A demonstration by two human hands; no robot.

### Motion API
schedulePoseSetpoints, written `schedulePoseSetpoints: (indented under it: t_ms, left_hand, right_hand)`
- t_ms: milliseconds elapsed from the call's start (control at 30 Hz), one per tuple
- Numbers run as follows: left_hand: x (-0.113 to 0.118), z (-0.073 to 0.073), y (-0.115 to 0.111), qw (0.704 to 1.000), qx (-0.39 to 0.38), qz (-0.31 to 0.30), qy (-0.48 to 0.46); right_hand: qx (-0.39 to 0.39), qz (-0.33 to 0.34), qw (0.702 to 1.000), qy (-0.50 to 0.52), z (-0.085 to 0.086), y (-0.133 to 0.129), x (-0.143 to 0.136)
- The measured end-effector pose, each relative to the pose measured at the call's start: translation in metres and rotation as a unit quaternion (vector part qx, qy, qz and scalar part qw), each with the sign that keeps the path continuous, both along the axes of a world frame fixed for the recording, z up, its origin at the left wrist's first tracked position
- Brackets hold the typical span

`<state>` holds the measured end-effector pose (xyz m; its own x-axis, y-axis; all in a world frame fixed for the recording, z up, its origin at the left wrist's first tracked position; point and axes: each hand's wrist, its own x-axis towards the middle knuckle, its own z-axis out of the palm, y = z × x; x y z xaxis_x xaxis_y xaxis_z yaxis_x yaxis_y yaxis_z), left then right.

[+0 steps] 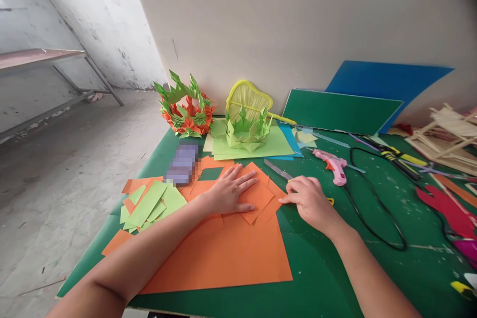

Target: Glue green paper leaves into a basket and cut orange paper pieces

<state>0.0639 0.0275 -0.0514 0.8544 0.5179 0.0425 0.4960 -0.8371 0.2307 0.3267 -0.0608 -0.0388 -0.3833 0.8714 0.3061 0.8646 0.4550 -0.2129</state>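
My left hand (233, 190) lies flat with its fingers spread on a stack of orange paper squares (261, 198). Beneath them is a large orange sheet (223, 258). My right hand (307, 201) is closed around a utility knife (278, 169); its blade points away to the upper left, and a yellow end pokes out behind the hand. The right thumb is at the corner of an orange piece. Green paper scraps (149, 203) lie left of my left forearm. Beyond my hands, a green folded-paper crown (248, 131) stands on light-green sheets (279, 141).
An orange-and-green paper crown (186, 109) stands at the back left, near a blurred-out purple item (182, 163). To the right lie a pink glue gun (333, 166) with a looping black cord (376, 231), pliers (400, 161) and red pieces (445, 208). A pale board (279, 35) rises behind.
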Motion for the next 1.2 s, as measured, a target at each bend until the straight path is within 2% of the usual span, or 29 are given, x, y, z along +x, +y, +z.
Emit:
schedulePoseSetpoints:
  t_ms: [67,133,233,300,400,500,633,767,900,1067,1133,1200]
  left_hand:
    - [0.000,0.000,-0.001,1.000,0.007,0.000,-0.004]
    - [0.000,0.001,-0.003,1.000,0.012,0.000,-0.012]
    - [-0.001,0.003,-0.002,0.999,0.012,-0.001,-0.041]
    - [-0.005,0.006,0.003,0.998,-0.010,-0.018,-0.054]
    - [-0.013,0.012,0.014,0.993,-0.083,-0.079,-0.040]
    - [-0.020,0.015,0.022,0.986,-0.130,-0.100,-0.039]
    - [-0.022,0.016,0.024,0.984,-0.151,-0.083,-0.048]
    - [-0.021,0.015,0.026,0.982,-0.159,-0.081,-0.069]
    - [-0.022,0.015,0.032,0.977,-0.173,-0.084,-0.096]
    - [-0.022,0.013,0.034,0.970,-0.214,-0.048,-0.108]
    - [-0.021,0.014,0.033,0.969,-0.222,-0.035,-0.101]
    - [-0.022,0.016,0.032,0.970,-0.224,-0.031,-0.094]
  right_hand:
    - [0.023,-0.014,0.999,0.021,0.000,0.000,0.006]
    - [0.043,-0.056,0.997,0.039,-0.003,0.003,0.012]
    - [0.028,-0.122,0.992,0.034,-0.012,0.008,0.022]
    - [0.001,-0.141,0.990,0.024,-0.019,0.010,0.028]
    - [-0.027,-0.151,0.988,0.029,-0.026,0.012,0.034]
    - [-0.030,-0.152,0.986,0.063,-0.023,0.011,0.033]
    - [-0.034,-0.154,0.975,0.157,-0.012,0.008,0.028]
    - [-0.070,-0.126,0.960,0.239,-0.004,0.005,0.026]
    - [-0.126,-0.063,0.949,0.281,0.002,0.001,0.028]
    - [-0.247,0.033,0.940,0.233,0.008,-0.004,0.031]
    - [-0.267,0.041,0.943,0.197,0.008,-0.005,0.031]
    - [-0.263,0.021,0.951,0.160,0.007,-0.006,0.030]
